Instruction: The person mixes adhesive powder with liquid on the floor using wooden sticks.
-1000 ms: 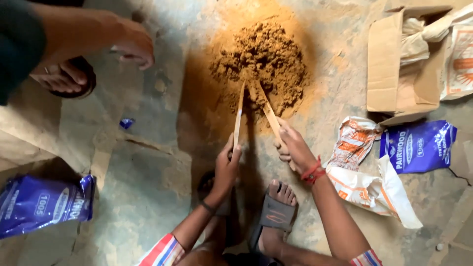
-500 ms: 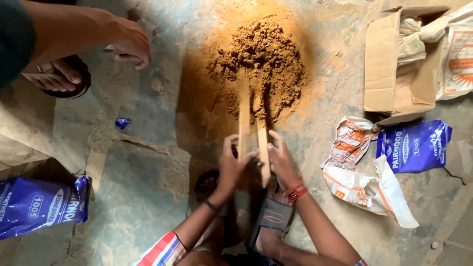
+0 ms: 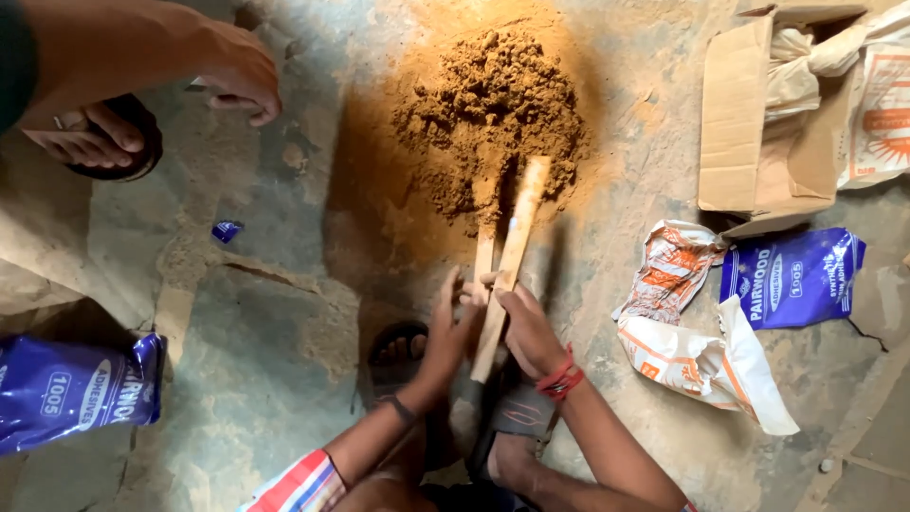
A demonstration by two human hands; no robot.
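My left hand (image 3: 445,327) and right hand (image 3: 526,327) press together, fingers closed around two flat pale wooden sticks (image 3: 507,261). The sticks' far ends rest at the near edge of a heap of orange-brown crumbly powder (image 3: 493,104) on the stone floor (image 3: 265,408). Another person's hand (image 3: 237,76) hangs upper left; torn white-and-orange paper sacks (image 3: 701,346) lie right.

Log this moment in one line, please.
left hand: on sticks | right hand: holding sticks | stick tips: in brown pile | floor: torn bags
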